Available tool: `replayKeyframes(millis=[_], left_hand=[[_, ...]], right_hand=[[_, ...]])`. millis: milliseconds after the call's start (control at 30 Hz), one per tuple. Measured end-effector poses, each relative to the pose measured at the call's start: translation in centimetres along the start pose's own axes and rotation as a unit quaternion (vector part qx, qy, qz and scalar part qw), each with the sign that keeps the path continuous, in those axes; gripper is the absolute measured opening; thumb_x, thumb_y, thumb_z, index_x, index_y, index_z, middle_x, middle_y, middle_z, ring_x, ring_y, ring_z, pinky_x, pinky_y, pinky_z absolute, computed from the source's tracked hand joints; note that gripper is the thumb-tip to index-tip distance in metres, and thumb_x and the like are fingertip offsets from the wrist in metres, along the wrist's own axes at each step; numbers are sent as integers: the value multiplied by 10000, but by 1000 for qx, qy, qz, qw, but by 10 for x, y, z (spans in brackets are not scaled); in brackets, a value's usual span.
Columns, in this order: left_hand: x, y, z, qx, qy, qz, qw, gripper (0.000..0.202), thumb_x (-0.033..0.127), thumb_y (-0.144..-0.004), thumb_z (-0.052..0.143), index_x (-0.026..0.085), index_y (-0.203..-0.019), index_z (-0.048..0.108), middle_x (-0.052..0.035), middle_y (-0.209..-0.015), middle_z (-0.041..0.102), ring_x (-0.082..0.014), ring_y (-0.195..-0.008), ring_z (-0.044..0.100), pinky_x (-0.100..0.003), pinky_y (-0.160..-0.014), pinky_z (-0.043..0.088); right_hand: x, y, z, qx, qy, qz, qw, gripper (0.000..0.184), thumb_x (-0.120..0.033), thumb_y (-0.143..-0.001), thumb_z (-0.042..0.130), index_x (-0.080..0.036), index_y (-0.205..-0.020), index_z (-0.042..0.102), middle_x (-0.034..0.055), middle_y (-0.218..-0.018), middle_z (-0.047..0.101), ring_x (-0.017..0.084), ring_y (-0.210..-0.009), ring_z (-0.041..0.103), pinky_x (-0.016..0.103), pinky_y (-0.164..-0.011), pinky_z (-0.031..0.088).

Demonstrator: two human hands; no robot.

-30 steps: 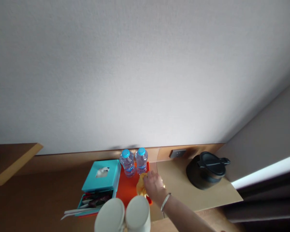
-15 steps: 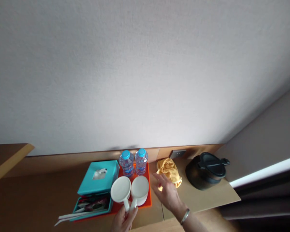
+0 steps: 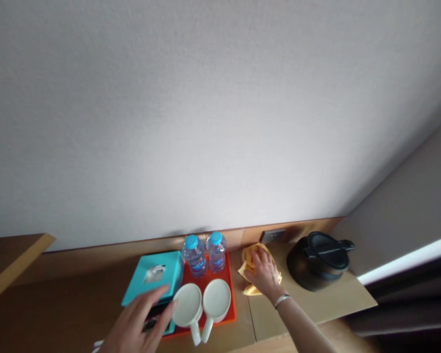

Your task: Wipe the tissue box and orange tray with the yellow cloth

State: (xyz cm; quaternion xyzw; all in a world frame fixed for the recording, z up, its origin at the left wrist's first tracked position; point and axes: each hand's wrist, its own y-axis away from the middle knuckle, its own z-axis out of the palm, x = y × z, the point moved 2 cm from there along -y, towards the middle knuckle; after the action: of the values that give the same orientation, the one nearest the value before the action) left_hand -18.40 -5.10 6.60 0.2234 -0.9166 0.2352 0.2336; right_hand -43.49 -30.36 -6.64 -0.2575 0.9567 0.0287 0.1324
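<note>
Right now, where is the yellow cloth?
In the head view, the yellow cloth lies under the person's right hand, between the orange tray and the black kettle.

My hands are bare, and so are my forearms as far as I can see them. My right hand [image 3: 264, 274] sits at about 5 o'clock, my left hand [image 3: 137, 324] at about 7 o'clock. The one thing I'm wearing that shows is a thin silver-coloured bangle [image 3: 281, 301], a narrow metal band around my right wrist. My slim right forearm [image 3: 303, 328] runs from it toward 5 o'clock and out of view.
</note>
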Motion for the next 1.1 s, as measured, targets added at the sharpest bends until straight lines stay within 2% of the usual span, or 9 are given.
replayKeyframes(millis=[100, 233, 333, 500, 667, 800, 867, 967, 1100], left_hand=[[42, -97, 4, -2, -108, 231, 967, 575, 523, -923, 648, 298, -1433, 509, -119, -1366, 602, -314, -1233, 590, -497, -1024, 524], [59, -161, 49, -138, -184, 329, 916, 531, 567, -903, 631, 241, -1321, 600, -80, -1063, 677, -288, -985, 625, -431, -826, 553], [55, -159, 65, -107, -168, 381, 903, 419, 582, -937, 585, 193, -1068, 670, -60, -905, 662, -266, -883, 622, -411, -776, 532], [58, -143, 60, -23, -75, 378, 923, 154, 275, -788, 726, 195, -882, 634, 6, -760, 648, -217, -755, 613, -361, -700, 501], [69, -139, 14, 39, -47, 381, 922, 115, 267, -873, 675, 188, -927, 611, 11, -734, 591, -161, -680, 579, -303, -666, 456], [73, -148, -28, 63, -96, 402, 908, 159, 298, -887, 710, 195, -945, 604, 32, -690, 535, -145, -631, 549, -296, -632, 411], [70, -155, -36, 58, -109, 399, 909, 179, 353, -919, 681, 192, -941, 605, 38, -677, 524, -135, -606, 538, -291, -607, 404], [64, -163, -30, 51, -98, 386, 916, 191, 375, -941, 650, 190, -941, 604, 50, -657, 501, -125, -574, 515, -285, -588, 405], [61, -161, -7, 44, -89, 405, 909, 171, 329, -905, 690, 190, -951, 601, 29, -704, 563, -141, -633, 571, -294, -638, 431]], right_hand=[[1, -16, 21, 3, 20, -15, 1000, 510, -158, -851, 609, -206, -1358, 633, 207, -1446, 536, 419, -1291, 496, 587, -1013, 471], [17, -24, 17, 52, -121, -28, 991, 390, -82, -806, 565, -195, -1143, 725, 140, -1211, 654, 316, -1134, 566, 452, -988, 512], [35, -23, 10, 65, -166, -28, 984, 383, -102, -795, 581, -183, -1145, 713, 109, -1144, 675, 259, -1087, 605, 385, -999, 520], [36, -22, -3, 53, -248, -88, 963, 397, -101, -745, 564, -195, -1102, 711, 83, -1130, 706, 209, -1047, 659, 342, -978, 541], [-24, -45, -44, -8, -376, -238, 896, 342, -211, -847, 576, -207, -1167, 697, 79, -1158, 727, 209, -1066, 676, 356, -983, 538], [-89, -69, -25, -198, -373, -347, 837, 475, -293, -989, 509, -195, -1453, 534, 85, -1396, 640, 190, -1207, 642, 338, -1037, 525], [-109, -72, -1, -229, -312, -371, 844, 483, -211, -946, 567, -248, -1427, 576, 50, -1387, 652, 206, -1202, 636, 362, -1044, 514], [-117, -69, 21, -182, -132, -449, 865, 374, -172, -863, 689, -343, -1193, 734, -14, -1299, 699, 244, -1193, 590, 397, -1007, 499], [-82, -66, 2, -126, -23, -435, 891, 194, -229, -949, 609, -307, -1022, 771, 6, -1014, 748, 214, -996, 589, 327, -868, 496]])
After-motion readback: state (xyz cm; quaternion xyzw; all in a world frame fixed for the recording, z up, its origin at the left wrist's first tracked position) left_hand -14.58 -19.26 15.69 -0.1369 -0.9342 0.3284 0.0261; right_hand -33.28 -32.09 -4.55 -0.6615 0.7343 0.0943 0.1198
